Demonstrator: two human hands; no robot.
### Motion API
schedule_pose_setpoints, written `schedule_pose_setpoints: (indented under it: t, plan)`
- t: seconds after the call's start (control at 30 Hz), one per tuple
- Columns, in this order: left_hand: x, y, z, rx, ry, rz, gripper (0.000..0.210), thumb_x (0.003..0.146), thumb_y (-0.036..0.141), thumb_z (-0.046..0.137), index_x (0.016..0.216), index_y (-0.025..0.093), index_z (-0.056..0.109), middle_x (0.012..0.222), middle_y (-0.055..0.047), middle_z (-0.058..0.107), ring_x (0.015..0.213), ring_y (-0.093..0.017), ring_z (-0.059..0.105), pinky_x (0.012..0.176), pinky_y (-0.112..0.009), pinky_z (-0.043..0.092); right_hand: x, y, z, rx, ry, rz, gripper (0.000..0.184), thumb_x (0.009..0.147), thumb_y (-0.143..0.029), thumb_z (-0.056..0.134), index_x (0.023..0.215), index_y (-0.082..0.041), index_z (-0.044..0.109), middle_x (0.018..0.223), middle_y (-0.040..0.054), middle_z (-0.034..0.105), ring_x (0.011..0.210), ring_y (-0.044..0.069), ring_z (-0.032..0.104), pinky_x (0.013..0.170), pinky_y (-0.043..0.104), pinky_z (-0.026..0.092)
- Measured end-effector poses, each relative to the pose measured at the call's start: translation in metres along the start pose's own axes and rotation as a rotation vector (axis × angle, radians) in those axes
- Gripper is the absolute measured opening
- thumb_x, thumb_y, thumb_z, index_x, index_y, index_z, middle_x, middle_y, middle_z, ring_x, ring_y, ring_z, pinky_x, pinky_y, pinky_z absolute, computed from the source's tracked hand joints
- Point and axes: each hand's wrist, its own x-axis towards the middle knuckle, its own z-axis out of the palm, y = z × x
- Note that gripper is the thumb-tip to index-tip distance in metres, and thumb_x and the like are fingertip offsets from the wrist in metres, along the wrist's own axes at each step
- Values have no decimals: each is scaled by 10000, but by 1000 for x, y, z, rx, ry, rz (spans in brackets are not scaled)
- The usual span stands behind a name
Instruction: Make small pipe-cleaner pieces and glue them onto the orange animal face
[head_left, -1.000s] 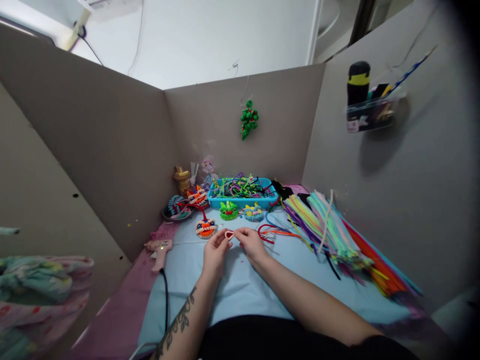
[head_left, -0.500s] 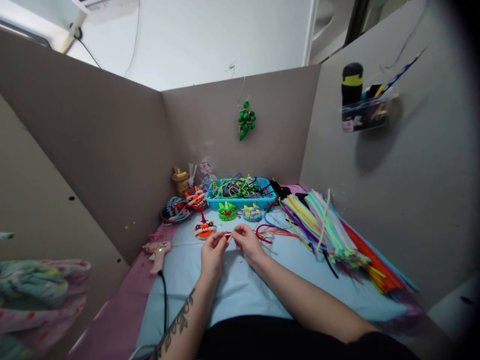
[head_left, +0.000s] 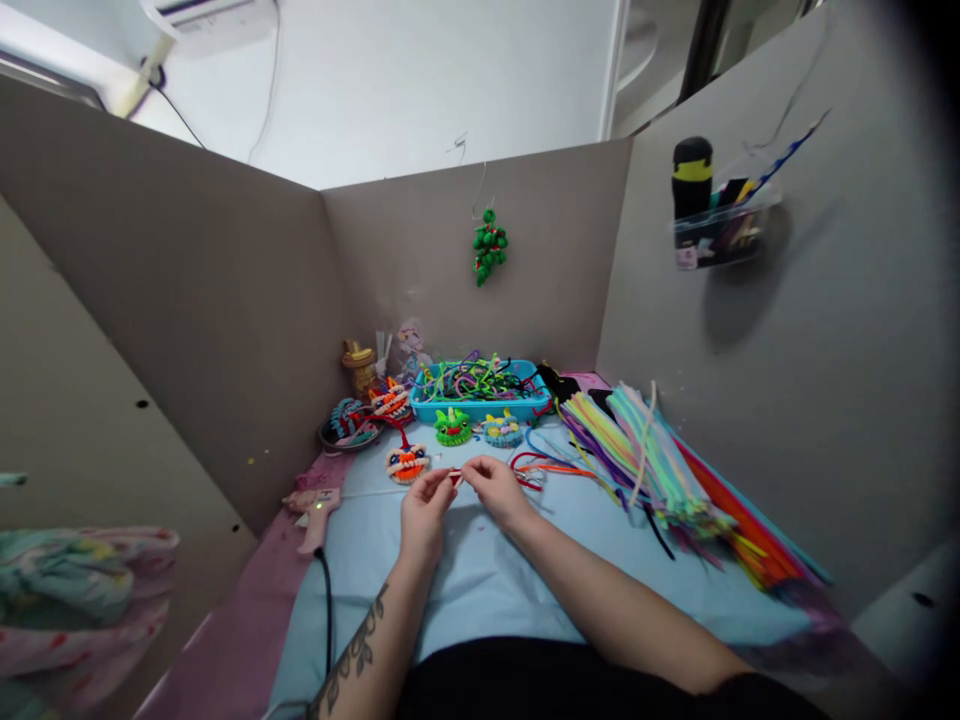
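Above the blue cloth, my left hand (head_left: pixel 426 508) and my right hand (head_left: pixel 495 490) meet fingertip to fingertip. Both pinch a small red and white pipe cleaner piece (head_left: pixel 455 477), mostly covered by the fingers. Just behind my left hand lies an orange and white pipe cleaner lion head (head_left: pixel 407 463). Farther back sit a green pipe cleaner head (head_left: pixel 453 427) and a light blue and yellow one (head_left: pixel 502 428). Red and orange pipe cleaners (head_left: pixel 551 464) lie loose to the right of my right hand, beside what look like scissors, partly hidden.
A blue tray (head_left: pixel 480 411) full of tangled pipe cleaners stands at the back. Bundled pipe cleaners (head_left: pixel 652 450) spread along the right. At left are a pink glue gun (head_left: pixel 319 520) with a black cord and a dark bowl (head_left: pixel 330 440). Grey partitions (head_left: pixel 480 310) enclose the table.
The whole view has shifted slightly, so everything sits a little lower in the picture. Both hands keep their pinch on the small piece, with hardly any movement.
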Motion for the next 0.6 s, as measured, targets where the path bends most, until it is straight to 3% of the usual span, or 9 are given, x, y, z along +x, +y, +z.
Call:
schedule_pose_setpoints:
  t: [0.23, 0.6]
  plan:
    - [-2, 5, 0, 32, -61, 12, 414, 592, 285, 740, 966, 141, 635, 990, -120, 671, 861, -205, 641, 747, -302, 494, 3, 3, -5, 84, 32, 74, 246, 669, -388, 614, 626, -151, 561, 440, -68, 413, 378, 57, 309, 367, 194, 203]
    - [-11, 8, 1, 416, 14, 345, 314, 642, 291, 706, 939, 197, 667, 922, -68, 666, 766, -174, 635, 677, -268, 525, -3, -3, 0, 264, 8, 187, 279, 612, -399, 663, 614, -155, 528, 430, -67, 440, 352, 43, 316, 343, 181, 197]
